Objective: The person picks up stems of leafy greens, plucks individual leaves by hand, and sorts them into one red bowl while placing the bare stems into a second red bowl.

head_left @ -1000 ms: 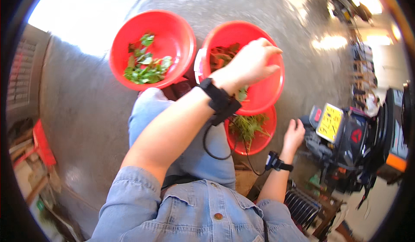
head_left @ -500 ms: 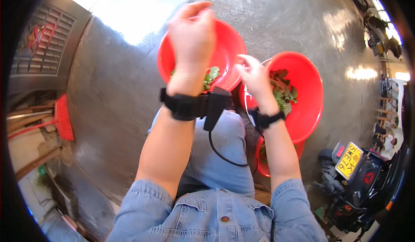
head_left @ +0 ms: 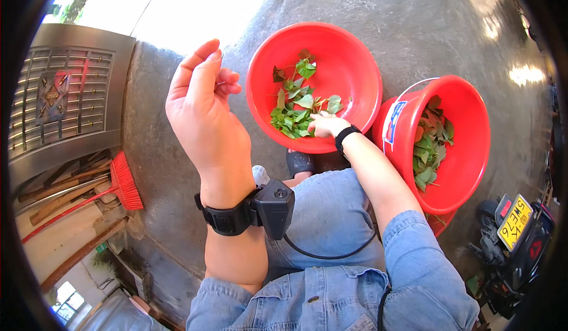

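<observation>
Since the earlier frame, the right hand [head_left: 324, 125] is lowered into the red basin [head_left: 355, 65], pinching green leaves [head_left: 296, 103]; the left hand [head_left: 204, 115] is raised clear, fingers loosely spread.

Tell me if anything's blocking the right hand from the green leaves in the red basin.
Nothing visible is in the way. The right hand already rests on the green leaves inside the red basin, reaching in over its near rim. The left hand is raised off to the side, holding nothing.
</observation>
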`<state>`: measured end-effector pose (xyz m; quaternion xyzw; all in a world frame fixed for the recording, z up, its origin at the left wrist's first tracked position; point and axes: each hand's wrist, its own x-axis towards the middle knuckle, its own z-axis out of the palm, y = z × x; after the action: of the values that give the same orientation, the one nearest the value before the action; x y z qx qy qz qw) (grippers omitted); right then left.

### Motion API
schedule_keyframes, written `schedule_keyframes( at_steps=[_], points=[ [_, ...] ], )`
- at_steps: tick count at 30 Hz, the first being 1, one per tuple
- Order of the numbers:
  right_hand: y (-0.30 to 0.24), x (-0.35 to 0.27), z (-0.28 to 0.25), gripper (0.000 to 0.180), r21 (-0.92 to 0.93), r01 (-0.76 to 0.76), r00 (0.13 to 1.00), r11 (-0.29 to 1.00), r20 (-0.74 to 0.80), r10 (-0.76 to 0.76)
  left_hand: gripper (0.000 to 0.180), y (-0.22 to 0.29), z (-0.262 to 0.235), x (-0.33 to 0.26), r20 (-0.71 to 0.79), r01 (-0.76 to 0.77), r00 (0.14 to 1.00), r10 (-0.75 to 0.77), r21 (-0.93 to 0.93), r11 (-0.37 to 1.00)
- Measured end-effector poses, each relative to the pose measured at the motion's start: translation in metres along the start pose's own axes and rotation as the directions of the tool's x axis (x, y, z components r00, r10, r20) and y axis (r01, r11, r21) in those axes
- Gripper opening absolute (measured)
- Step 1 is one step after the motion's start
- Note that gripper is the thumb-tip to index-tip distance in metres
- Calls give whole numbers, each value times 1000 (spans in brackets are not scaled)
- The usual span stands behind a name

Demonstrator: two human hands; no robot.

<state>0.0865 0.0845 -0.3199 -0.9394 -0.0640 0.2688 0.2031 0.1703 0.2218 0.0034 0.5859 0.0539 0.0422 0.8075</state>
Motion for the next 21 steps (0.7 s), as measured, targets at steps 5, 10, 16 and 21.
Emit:
schedule_keyframes(
  at_steps=[5, 10, 16, 21],
  points=[
    [41, 20, 11, 28, 105, 11, 923, 994, 382, -51, 16, -2, 12, -5, 47, 22, 999, -20, -35, 999],
    [-46, -4, -113, 20, 75, 102, 984, 992, 142, -112, 15, 5, -12, -1, -3, -41, 999, 41, 15, 999],
    [-33, -65, -191, 26, 522, 51, 985, 851, -168, 44, 19, -10, 6, -4, -26, 40, 999, -39, 41, 998],
    [-26, -97, -225, 24, 782, 221, 955, 582, -295, 33, 48, -31, 20, -5, -129, 290, 948, -289, -18, 957]
  ],
)
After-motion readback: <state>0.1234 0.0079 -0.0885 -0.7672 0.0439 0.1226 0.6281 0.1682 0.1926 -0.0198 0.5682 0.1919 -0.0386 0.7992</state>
